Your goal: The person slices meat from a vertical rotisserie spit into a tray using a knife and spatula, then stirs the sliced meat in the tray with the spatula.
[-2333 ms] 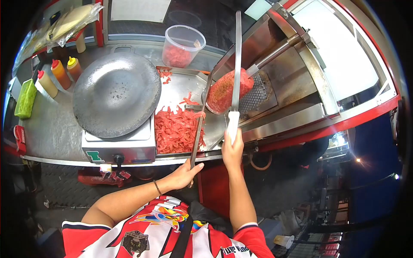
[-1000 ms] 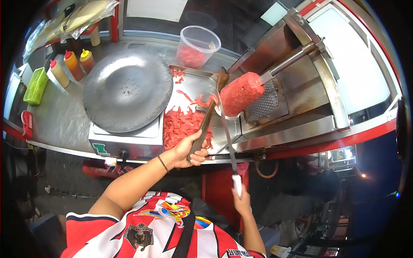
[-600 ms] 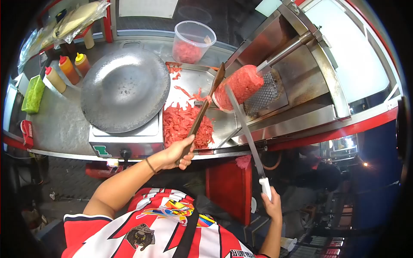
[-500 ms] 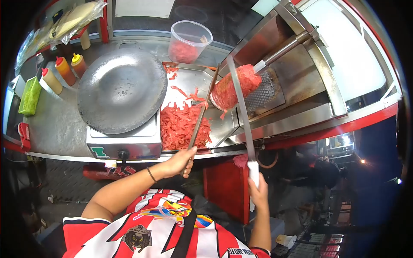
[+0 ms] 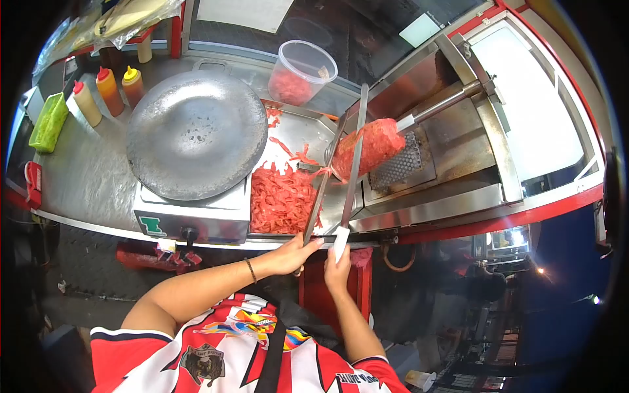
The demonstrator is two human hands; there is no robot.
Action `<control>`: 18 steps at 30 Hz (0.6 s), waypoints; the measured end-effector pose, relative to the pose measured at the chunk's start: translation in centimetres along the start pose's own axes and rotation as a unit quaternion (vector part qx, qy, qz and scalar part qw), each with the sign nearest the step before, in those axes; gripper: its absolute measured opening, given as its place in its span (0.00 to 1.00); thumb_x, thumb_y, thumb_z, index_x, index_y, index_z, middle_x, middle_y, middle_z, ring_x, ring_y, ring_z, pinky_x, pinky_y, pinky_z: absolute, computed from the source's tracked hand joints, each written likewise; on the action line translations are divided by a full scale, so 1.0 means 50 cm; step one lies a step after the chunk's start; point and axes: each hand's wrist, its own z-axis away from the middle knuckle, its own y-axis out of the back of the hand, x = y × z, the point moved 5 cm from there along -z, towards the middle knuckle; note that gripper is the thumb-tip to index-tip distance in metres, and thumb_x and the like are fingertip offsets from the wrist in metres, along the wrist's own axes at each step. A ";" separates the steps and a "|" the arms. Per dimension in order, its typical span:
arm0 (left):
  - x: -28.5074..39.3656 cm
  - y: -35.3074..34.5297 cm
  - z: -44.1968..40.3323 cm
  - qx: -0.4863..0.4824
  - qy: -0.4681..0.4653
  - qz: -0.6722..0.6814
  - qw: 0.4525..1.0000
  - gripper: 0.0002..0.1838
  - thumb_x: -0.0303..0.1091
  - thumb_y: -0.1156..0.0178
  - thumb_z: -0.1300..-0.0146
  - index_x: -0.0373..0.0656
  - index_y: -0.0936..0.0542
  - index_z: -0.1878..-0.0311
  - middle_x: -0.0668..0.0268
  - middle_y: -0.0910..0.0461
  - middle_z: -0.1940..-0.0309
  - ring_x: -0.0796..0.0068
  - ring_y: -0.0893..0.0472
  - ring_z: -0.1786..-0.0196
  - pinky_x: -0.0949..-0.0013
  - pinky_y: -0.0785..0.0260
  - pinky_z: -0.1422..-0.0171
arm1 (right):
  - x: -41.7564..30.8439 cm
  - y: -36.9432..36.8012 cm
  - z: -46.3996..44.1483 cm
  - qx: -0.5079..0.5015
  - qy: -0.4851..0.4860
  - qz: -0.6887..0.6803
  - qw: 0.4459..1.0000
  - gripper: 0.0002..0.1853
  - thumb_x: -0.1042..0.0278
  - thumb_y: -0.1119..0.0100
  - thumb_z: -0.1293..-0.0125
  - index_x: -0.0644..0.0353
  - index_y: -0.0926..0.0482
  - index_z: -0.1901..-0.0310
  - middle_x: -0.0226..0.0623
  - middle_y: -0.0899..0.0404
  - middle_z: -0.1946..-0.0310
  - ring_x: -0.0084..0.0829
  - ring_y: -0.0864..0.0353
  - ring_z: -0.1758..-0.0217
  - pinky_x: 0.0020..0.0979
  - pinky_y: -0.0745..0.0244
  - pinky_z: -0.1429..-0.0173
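Observation:
My left hand [image 5: 291, 255] is closed around a long, narrow, dark metal tool [image 5: 318, 200]; I cannot tell its exact kind. A strip of red meat hangs on it near the tray. In my right hand [image 5: 337, 265] is the white handle of a long knife [image 5: 354, 164], its blade lying across the red meat cone [image 5: 377, 147] on a metal spit [image 5: 445, 105]. The tool and the knife nearly meet at their handles. Below the cone's left end, a steel tray [image 5: 308, 134] holds a heap of sliced red meat [image 5: 282, 200].
Left of the tray, a large round griddle [image 5: 196, 134] sits on a stove [image 5: 196, 219]. Behind stands a clear bucket [image 5: 308, 56] with red meat inside. Several sauce bottles [image 5: 110, 92] and a green container [image 5: 49, 124] are at far left. A steel grill housing [image 5: 439, 203] surrounds the spit.
My right hand has moved left and up, bringing the knife across the meat cone and close to the tool. My left hand has shifted slightly right and down. The whole view has shifted slightly.

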 end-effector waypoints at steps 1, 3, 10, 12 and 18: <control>-0.001 -0.003 0.000 -0.001 0.000 -0.003 1.000 0.32 0.59 0.52 0.20 0.35 0.36 0.38 0.68 0.31 0.76 0.75 0.26 0.80 0.67 0.27 0.76 | -0.002 0.003 -0.033 -0.003 0.032 0.005 0.999 0.10 0.68 0.43 0.24 0.65 0.28 0.49 0.46 0.20 0.70 0.37 0.19 0.68 0.39 0.25 0.61; -0.022 -0.003 -0.023 0.001 0.002 -0.008 1.000 0.30 0.59 0.52 0.20 0.37 0.36 0.38 0.69 0.33 0.79 0.75 0.26 0.81 0.67 0.26 0.77 | -0.080 -0.002 -0.125 -0.030 0.037 0.027 0.999 0.10 0.67 0.42 0.24 0.64 0.29 0.52 0.48 0.21 0.72 0.42 0.20 0.70 0.43 0.27 0.63; 0.010 0.009 -0.051 -0.002 -0.016 0.047 0.999 0.27 0.59 0.54 0.19 0.40 0.32 0.44 0.70 0.33 0.79 0.76 0.26 0.81 0.67 0.26 0.77 | -0.034 0.026 0.018 0.022 0.117 0.078 0.990 0.16 0.64 0.43 0.24 0.62 0.28 0.42 0.57 0.17 0.62 0.54 0.12 0.55 0.46 0.21 0.53; 0.011 0.002 -0.047 -0.011 -0.012 0.046 0.999 0.27 0.61 0.54 0.20 0.42 0.32 0.52 0.70 0.34 0.80 0.76 0.27 0.81 0.67 0.27 0.77 | -0.029 0.043 0.003 -0.011 0.067 0.097 0.993 0.14 0.64 0.43 0.24 0.63 0.28 0.45 0.57 0.17 0.66 0.56 0.13 0.61 0.47 0.22 0.58; 0.030 0.005 -0.056 -0.105 0.093 0.397 0.907 0.27 0.66 0.58 0.21 0.50 0.34 0.60 0.75 0.41 0.80 0.82 0.40 0.82 0.74 0.44 0.78 | -0.025 0.134 0.020 -0.061 0.013 0.166 0.984 0.14 0.61 0.40 0.25 0.62 0.27 0.49 0.58 0.18 0.68 0.60 0.15 0.62 0.49 0.25 0.62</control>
